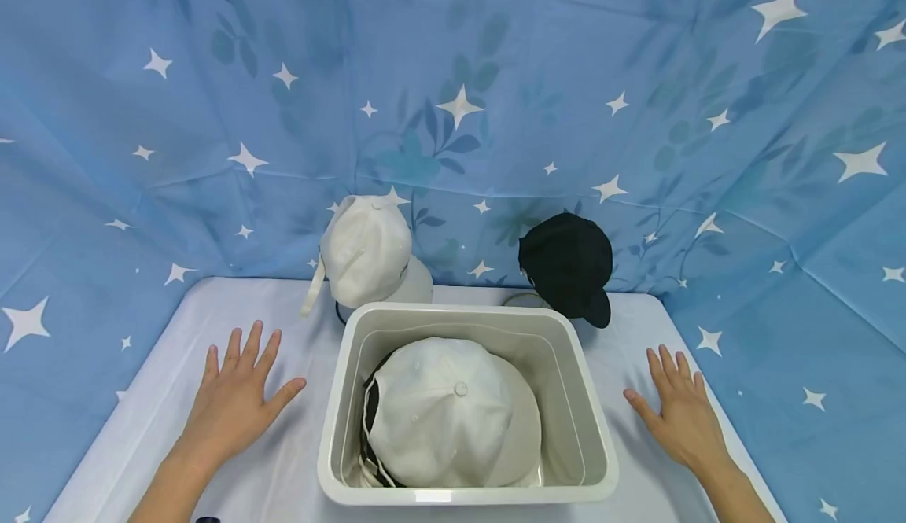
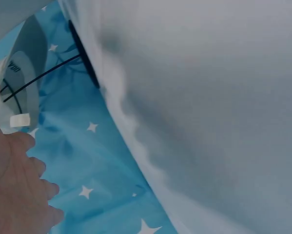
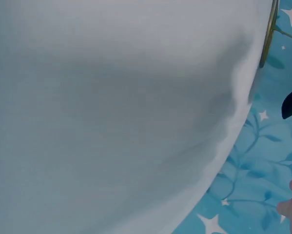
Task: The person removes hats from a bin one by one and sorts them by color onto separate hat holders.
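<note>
White creased cap (image 1: 440, 417), perhaps cotton, in rectangular bin (image 1: 510, 495) between hands (image 1: 237, 403) (image 1: 679, 414).

The bin (image 1: 495, 496) looks smooth, glossy plastic; the caps (image 1: 439, 421) and backdrop (image 1: 510, 51), matt cloth.

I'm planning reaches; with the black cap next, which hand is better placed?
Probably the right hand: it's empty and nearer the black cap; the left hand is on the other side of the box.

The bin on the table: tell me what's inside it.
A white cap lies in the bin, its brim toward the picture's right. Dark and pale edges show along its opposite side. What lies beneath the cap is covered and cannot be seen.
</note>
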Action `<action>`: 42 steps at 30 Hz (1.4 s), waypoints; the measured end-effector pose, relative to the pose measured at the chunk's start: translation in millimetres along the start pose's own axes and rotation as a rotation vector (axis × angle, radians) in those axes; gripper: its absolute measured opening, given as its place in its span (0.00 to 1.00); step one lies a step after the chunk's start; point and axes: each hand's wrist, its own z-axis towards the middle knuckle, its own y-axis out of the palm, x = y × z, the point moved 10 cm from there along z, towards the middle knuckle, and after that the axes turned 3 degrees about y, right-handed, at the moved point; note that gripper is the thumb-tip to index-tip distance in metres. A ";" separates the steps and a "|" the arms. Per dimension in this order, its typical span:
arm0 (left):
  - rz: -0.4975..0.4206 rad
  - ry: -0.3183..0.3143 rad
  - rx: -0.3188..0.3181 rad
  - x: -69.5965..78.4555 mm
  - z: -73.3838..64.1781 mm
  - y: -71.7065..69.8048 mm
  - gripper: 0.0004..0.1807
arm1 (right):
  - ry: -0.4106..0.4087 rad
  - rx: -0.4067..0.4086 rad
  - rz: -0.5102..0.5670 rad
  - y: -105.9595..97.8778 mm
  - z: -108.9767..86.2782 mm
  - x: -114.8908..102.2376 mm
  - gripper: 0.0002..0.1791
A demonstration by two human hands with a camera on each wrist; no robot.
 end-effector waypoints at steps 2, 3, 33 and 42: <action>0.002 0.002 0.016 1.6 0.8 -6.8 0.50 | -0.012 0.014 0.009 -2.4 0.6 -2.7 0.51; 0.002 0.006 0.026 2.7 1.2 -10.2 0.50 | -0.017 0.022 0.012 -4.1 0.8 -4.5 0.51; -0.266 0.314 0.225 90.5 -15.8 -62.2 0.50 | -0.297 0.202 0.174 -85.4 1.9 -101.4 0.48; -0.355 0.428 0.239 108.6 -20.9 -59.1 0.52 | -0.370 0.216 0.232 -100.9 -1.8 -128.5 0.48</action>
